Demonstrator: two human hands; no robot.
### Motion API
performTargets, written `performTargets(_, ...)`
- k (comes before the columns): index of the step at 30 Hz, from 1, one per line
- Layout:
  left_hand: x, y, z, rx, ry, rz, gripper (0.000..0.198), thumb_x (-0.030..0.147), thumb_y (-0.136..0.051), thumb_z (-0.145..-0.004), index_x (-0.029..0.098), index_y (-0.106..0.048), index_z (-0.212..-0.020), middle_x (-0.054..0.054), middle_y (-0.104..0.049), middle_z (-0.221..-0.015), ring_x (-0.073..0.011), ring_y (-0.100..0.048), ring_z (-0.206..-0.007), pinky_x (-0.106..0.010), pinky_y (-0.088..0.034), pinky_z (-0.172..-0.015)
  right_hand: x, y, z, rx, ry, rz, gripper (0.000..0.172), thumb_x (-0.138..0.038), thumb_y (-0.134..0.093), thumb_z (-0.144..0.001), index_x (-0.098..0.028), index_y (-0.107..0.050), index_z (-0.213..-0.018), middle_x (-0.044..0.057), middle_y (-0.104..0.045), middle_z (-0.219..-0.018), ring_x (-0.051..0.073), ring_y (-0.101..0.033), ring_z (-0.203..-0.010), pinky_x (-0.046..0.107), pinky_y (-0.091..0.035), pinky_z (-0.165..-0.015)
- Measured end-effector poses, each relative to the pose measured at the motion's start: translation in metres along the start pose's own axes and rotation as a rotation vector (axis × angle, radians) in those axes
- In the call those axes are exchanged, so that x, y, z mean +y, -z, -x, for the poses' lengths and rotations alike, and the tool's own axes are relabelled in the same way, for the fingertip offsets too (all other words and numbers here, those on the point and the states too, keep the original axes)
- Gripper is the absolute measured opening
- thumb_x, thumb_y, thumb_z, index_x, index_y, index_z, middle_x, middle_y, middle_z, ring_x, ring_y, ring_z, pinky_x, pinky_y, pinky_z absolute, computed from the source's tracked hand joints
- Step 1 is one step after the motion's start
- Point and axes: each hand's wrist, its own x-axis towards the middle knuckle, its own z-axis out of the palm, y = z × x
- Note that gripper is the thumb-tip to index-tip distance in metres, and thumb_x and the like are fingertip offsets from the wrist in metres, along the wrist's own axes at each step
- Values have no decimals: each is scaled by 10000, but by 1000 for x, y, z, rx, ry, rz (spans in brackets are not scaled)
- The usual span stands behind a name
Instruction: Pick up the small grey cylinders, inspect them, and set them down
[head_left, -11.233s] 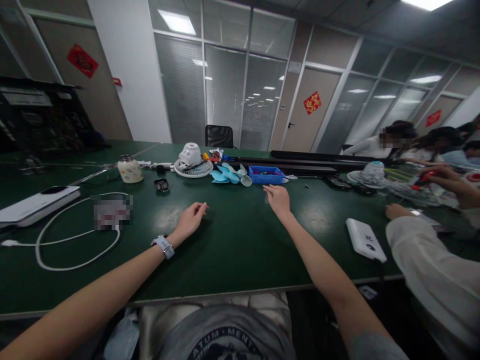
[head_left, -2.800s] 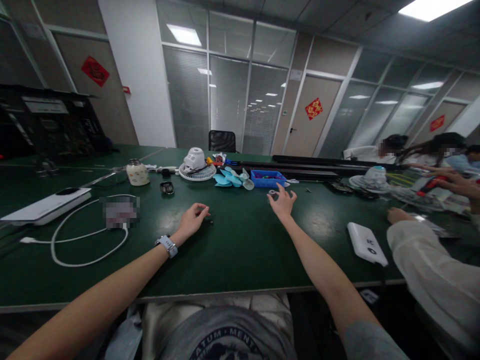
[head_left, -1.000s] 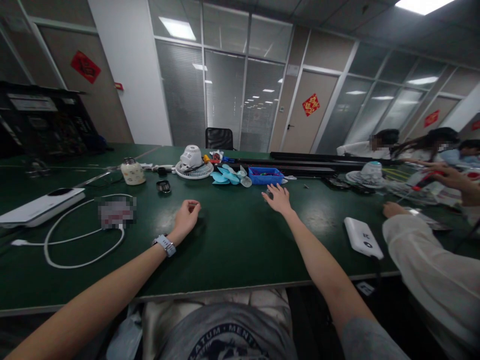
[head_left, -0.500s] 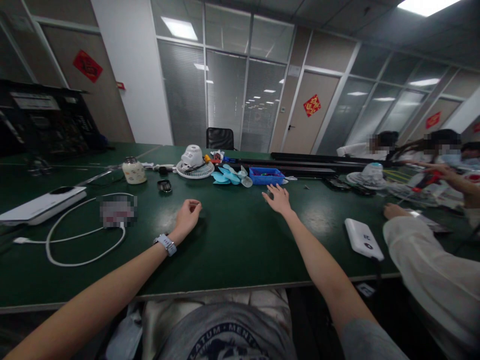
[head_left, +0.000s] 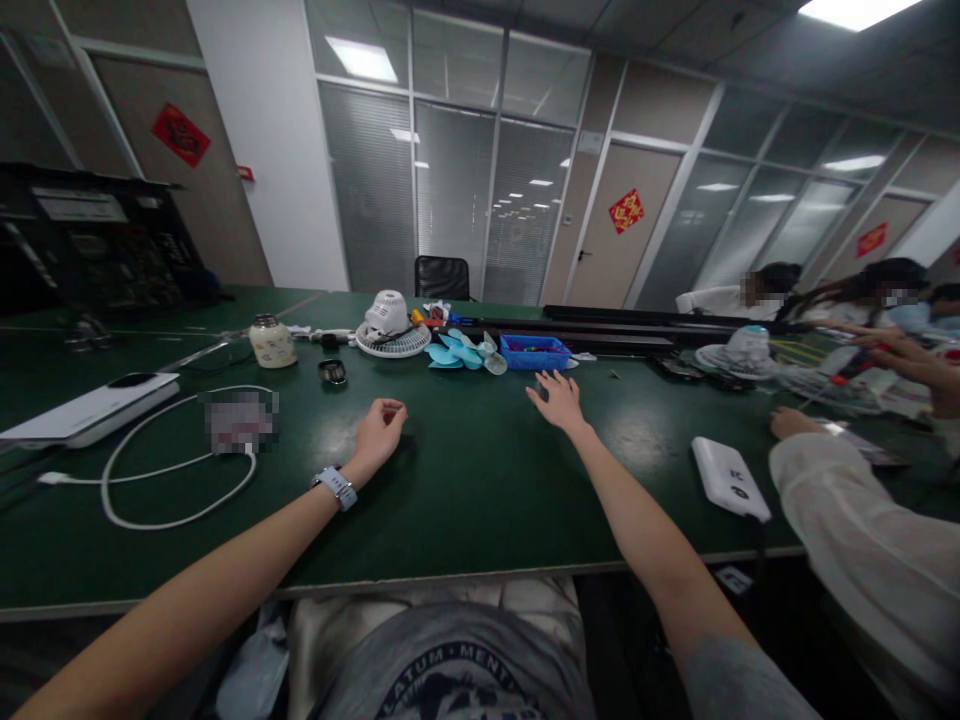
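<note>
My left hand (head_left: 381,432) rests above the green table (head_left: 465,480) with its fingers curled in toward the thumb; nothing shows in it. A grey-banded watch (head_left: 335,487) is on that wrist. Farther right, my right hand (head_left: 559,401) has its fingers spread and holds nothing. Just beyond its fingertips stands a blue plastic basket (head_left: 535,358) with small dark items inside. Light-blue fan blades (head_left: 455,350) lie left of the basket, beside a clear-looking blade piece. Behind my left hand, a white fan housing (head_left: 388,314) sits on a round white grille (head_left: 393,343).
On the left are a cream jar (head_left: 273,343), a black watch-like item (head_left: 332,372), a white cable (head_left: 112,500) and a white flat device (head_left: 90,410). A white power bank (head_left: 730,478) lies right. A co-worker's sleeve (head_left: 847,500) reaches in at far right. Long black bars (head_left: 622,340) lie behind.
The view has shifted very slightly. Both my hands keep the same pose and place. At the far right, a co-worker's hand with a red tool has moved a little.
</note>
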Motion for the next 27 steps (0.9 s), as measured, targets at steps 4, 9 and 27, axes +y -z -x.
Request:
performTargets(4,0,0,0,-9,8,-12,301,406,-512,-825,187,-551,-1027,-89,-683,-961,-224,-637,-896,-340,-465,-792,0,-1,0,-2,-4,11,591,-556,-354,-928,-181,-488,-1364,88,-445,-1443,265,-282,-1394,498,-152,-1132)
performTargets(9,-1,0,0,-26,-3,-5,298,409,-504,-830,193,-546,-1031,-80,-683,-953,-221,-639,-892,-335,-465,-788,-1,-2,0,-9,-16,17,590,-557,-361,-924,-186,-487,-1365,83,-440,-1448,265,-280,-1395,491,-142,-1134)
performTargets(27,0,-1,0,2,5,-41,291,366,-543,-802,184,-566,-1028,-62,-672,-927,-203,-627,-845,-305,-458,-731,3,-3,-1,4,32,43,555,-511,-380,-936,-183,-469,-1374,102,-455,-1435,263,-311,-1380,489,-163,-1119)
